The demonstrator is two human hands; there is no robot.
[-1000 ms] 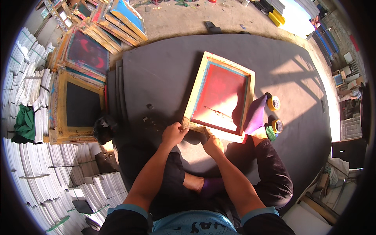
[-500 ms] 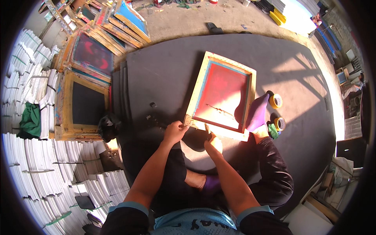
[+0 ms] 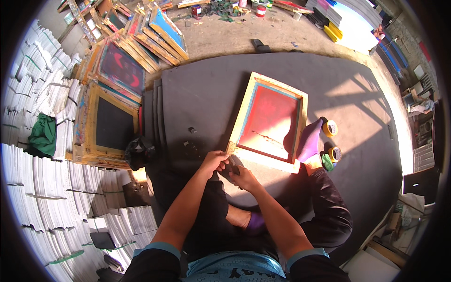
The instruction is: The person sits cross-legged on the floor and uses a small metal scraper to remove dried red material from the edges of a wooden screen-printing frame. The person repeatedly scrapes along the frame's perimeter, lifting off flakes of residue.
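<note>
Right hand grips an elongated dark object beside the near-left corner of a wood-framed printing screen, which lies on dark matting; left hand curls at that corner, its grip unclear.

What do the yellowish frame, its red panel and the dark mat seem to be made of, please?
The yellowish frame looks like worn, dull wood, judging by its straight bars and uneven colouring. The red panel could be stretched mesh or film; it looks flat and taut, but no weave shows. The dark mat seems matte foam or rubber, given its smooth, dull surface.
</note>
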